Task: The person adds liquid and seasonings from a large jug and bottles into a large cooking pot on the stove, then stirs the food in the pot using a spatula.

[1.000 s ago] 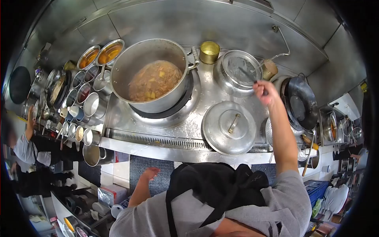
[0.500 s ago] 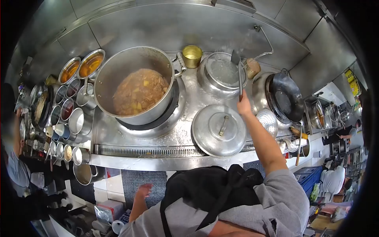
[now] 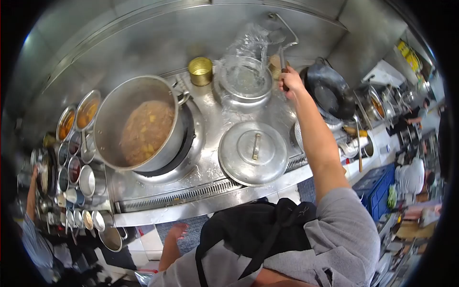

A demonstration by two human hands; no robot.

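Here, the long-handled metal ladle [image 3: 281,60] stands upright at the right rim of the round steel water basin [image 3: 245,82], flinging water upward. The right hand [image 3: 290,82] is fisted around its handle. The left hand [image 3: 178,231] hangs loosely open, holding nothing, below the counter edge. Nearby sit a flat aluminium lid [image 3: 253,152], a large stew-filled stockpot [image 3: 138,125] and a black wok [image 3: 329,91].
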